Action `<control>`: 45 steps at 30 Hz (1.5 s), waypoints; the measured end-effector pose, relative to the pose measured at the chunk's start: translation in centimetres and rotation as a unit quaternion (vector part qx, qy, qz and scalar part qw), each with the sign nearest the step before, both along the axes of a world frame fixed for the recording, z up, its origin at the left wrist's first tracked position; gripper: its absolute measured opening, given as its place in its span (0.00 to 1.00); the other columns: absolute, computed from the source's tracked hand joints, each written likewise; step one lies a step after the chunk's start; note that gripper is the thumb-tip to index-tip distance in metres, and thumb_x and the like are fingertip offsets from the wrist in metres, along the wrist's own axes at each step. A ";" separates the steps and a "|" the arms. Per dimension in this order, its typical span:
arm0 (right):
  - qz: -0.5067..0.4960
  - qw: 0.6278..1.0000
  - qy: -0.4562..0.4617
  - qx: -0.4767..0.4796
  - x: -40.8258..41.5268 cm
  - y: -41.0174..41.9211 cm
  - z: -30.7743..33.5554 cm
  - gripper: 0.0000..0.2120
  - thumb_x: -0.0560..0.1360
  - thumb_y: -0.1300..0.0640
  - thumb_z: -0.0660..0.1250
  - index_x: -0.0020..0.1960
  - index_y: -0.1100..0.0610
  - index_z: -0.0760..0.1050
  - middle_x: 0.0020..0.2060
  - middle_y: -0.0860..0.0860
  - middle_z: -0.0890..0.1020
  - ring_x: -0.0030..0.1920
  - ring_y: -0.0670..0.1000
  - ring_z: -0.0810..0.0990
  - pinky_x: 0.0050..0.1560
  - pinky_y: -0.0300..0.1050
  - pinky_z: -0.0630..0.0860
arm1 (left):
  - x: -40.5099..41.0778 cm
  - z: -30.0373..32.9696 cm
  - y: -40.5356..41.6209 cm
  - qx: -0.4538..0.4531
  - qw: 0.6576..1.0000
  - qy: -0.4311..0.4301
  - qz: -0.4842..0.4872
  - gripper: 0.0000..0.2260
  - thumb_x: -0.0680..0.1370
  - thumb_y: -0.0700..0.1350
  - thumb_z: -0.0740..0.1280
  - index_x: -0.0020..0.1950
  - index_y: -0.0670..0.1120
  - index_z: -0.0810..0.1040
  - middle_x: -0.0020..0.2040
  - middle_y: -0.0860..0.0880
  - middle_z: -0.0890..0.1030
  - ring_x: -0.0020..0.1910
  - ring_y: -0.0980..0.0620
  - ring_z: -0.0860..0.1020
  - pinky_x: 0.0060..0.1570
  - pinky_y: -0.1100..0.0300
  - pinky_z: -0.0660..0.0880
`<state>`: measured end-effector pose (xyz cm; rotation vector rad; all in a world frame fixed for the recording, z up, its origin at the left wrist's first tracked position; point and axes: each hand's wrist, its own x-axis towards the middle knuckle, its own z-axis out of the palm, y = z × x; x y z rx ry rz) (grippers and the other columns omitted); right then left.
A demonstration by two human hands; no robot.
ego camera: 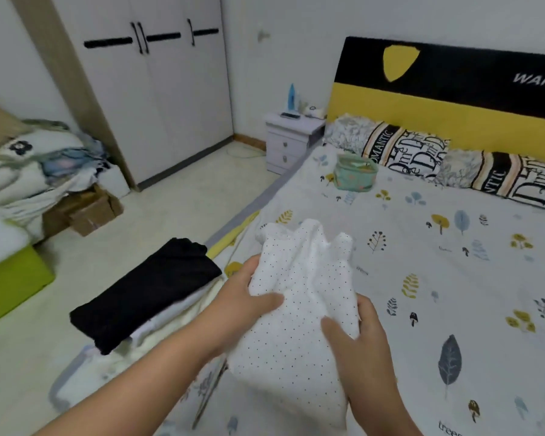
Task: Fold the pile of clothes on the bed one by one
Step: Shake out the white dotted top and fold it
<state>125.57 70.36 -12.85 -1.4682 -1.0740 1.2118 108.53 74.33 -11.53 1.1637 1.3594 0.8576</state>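
Above the leaf-print bed sheet [453, 262] we find left hand [249, 297] and right hand [359, 338] gripping a bunched white dotted garment [299, 309], judged light, limp, best taken at its edges.

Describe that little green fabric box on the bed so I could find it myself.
Start at the black and yellow headboard and drop to the lettered pillows below it. Just in front of the leftmost pillow, on the leaf-print sheet, sits the green fabric box. It is the only upright container on the bed.
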 end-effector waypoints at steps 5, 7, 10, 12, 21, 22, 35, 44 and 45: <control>0.031 0.999 0.024 -0.001 -6.5 0.5 1.4 0.14 0.75 0.63 0.64 0.54 0.46 0.71 0.47 0.45 0.80 0.47 0.46 0.80 0.40 0.38 0.75 | -6.7 2.3 -0.4 0.006 1.000 0.013 0.003 0.22 0.72 0.39 0.70 0.61 0.59 0.73 0.53 0.55 0.82 0.50 0.54 0.81 0.54 0.52 0.78; 0.037 0.999 0.034 0.002 -9.4 0.9 1.3 0.13 0.75 0.63 0.64 0.53 0.45 0.71 0.47 0.45 0.80 0.47 0.46 0.80 0.40 0.39 0.75 | -9.7 2.7 -0.4 0.002 1.000 0.020 0.007 0.23 0.69 0.42 0.71 0.60 0.59 0.73 0.53 0.55 0.81 0.51 0.54 0.81 0.55 0.51 0.77; 0.041 0.998 0.050 -0.002 -14.2 2.1 1.3 0.13 0.75 0.63 0.64 0.50 0.45 0.71 0.46 0.45 0.80 0.47 0.46 0.80 0.43 0.42 0.77 | -14.5 2.9 0.7 -0.007 0.999 0.029 0.015 0.25 0.65 0.46 0.70 0.60 0.60 0.72 0.54 0.56 0.81 0.52 0.55 0.81 0.56 0.50 0.76; 0.035 0.998 0.055 -0.009 -17.6 3.2 0.9 0.13 0.74 0.63 0.64 0.50 0.46 0.72 0.46 0.46 0.80 0.46 0.47 0.80 0.46 0.46 0.79 | -17.8 2.7 1.8 -0.015 0.999 0.039 0.015 0.25 0.65 0.46 0.70 0.61 0.59 0.72 0.55 0.55 0.81 0.52 0.55 0.80 0.56 0.51 0.76; -0.011 0.989 0.105 -0.105 -29.8 7.7 -2.8 0.15 0.75 0.62 0.63 0.58 0.48 0.69 0.48 0.47 0.79 0.48 0.49 0.79 0.47 0.48 0.78 | -29.6 0.3 9.1 -0.073 0.995 0.057 -0.048 0.18 0.74 0.42 0.69 0.59 0.60 0.71 0.55 0.55 0.80 0.51 0.53 0.80 0.49 0.57 0.77; -0.013 0.985 0.108 -0.131 -30.6 8.0 -3.7 0.15 0.75 0.61 0.63 0.60 0.49 0.68 0.49 0.47 0.79 0.49 0.50 0.79 0.48 0.48 0.77 | -30.4 -0.7 9.5 -0.088 0.994 0.050 -0.050 0.17 0.74 0.43 0.69 0.58 0.60 0.71 0.55 0.55 0.79 0.52 0.53 0.80 0.49 0.57 0.77; 0.011 0.971 -0.114 -0.211 -31.6 8.9 -6.7 0.24 0.74 0.66 0.60 0.67 0.53 0.60 0.42 0.45 0.72 0.42 0.46 0.73 0.40 0.37 0.69 | -32.1 -9.5 9.4 -0.125 0.989 0.077 -0.010 0.25 0.75 0.42 0.68 0.69 0.49 0.64 0.60 0.51 0.73 0.55 0.52 0.74 0.46 0.62 0.74; 0.012 0.953 -0.178 -0.245 -31.7 9.4 -7.4 0.27 0.74 0.64 0.59 0.70 0.52 0.56 0.46 0.48 0.73 0.49 0.51 0.74 0.51 0.44 0.71 | -30.7 -10.5 10.0 -0.078 0.991 0.108 -0.001 0.24 0.77 0.39 0.64 0.71 0.46 0.63 0.59 0.50 0.73 0.54 0.52 0.72 0.45 0.65 0.70; 0.029 0.944 -0.205 -0.256 -31.6 9.3 -7.6 0.28 0.74 0.64 0.59 0.71 0.53 0.54 0.49 0.48 0.73 0.50 0.51 0.73 0.54 0.44 0.71 | -30.7 -10.8 10.0 -0.071 0.987 0.143 -0.004 0.27 0.77 0.40 0.65 0.73 0.45 0.59 0.62 0.48 0.71 0.58 0.50 0.72 0.51 0.62 0.70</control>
